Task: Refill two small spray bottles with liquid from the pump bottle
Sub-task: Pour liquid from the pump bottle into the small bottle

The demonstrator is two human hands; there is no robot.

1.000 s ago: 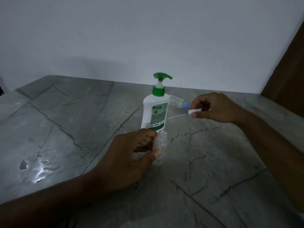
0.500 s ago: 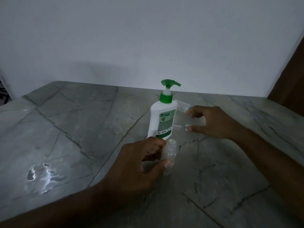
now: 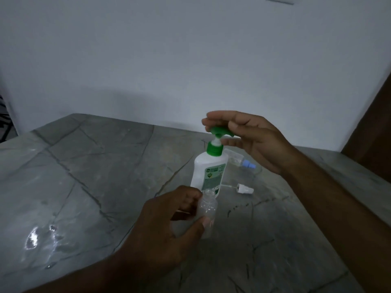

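Head cam: left hand [image 3: 169, 225] grips the uncapped clear spray bottle [image 3: 208, 214] mid-surface, right hand [image 3: 249, 140] loosely curled, fingers resting on the pump bottle [image 3: 209, 172] head, so I'd tuck that open mouth right under the nozzle before pressing, slowly.

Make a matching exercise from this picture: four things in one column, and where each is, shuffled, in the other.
1. open spray bottle
2. white spray cap
3. green pump head
4. blue-capped spray bottle

A. lying on the table behind the pump bottle
B. under the right hand's fingers
C. held in the left hand
D. lying loose on the table

Pairs: 1-C, 2-D, 3-B, 4-A
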